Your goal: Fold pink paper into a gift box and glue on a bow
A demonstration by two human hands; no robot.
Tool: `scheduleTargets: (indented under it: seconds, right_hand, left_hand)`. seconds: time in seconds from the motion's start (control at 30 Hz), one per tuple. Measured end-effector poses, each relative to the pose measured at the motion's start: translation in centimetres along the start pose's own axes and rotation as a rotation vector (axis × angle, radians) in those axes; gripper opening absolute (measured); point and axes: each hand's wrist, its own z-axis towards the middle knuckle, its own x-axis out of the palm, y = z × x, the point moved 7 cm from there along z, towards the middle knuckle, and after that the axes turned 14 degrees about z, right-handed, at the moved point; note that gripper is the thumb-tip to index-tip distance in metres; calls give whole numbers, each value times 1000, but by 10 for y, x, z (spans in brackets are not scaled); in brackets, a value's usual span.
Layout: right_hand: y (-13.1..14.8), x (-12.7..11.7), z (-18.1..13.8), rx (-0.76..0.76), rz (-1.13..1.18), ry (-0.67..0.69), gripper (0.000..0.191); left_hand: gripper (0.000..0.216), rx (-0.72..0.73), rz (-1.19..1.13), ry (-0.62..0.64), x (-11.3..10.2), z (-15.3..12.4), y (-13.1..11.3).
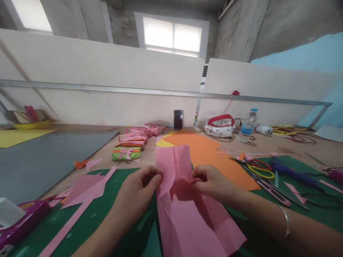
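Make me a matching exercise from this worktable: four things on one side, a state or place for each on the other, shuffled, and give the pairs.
Column one
1. Pink paper
2. Phone
3. Water bottle
4. Small green package

Column two
A. Topped with a blue cap
B. Decorated with a pink bow
C. Held by the left hand and the right hand
D. Standing upright, with a dark screen

Right pairs: 1-C, 2-D, 3-A, 4-B
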Motion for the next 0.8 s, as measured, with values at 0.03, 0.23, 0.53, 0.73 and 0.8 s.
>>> scheduleTargets:
  seconds: [0.03, 0.23, 0.53, 0.73, 0.8]
  right_hand:
    - [1, -1, -1, -7, -13, -16, 13]
    - [6, -5, -4, -54, -111, -80, 16]
    - [8, -6, -8, -58, -72, -93, 40]
    - [13, 7, -10, 93, -148, 297, 8]
    - [13, 10, -9, 132, -149, 408, 9]
  left_hand:
    - [27, -5, 5, 17, 2, -1, -2]
    - [42, -42, -63, 71, 19, -7, -2]
    - [26, -53, -120, 167, 21, -1, 8]
    - [11, -110, -14, 457, 26, -4, 7]
    - [14, -103, 22, 522, 26, -2, 8]
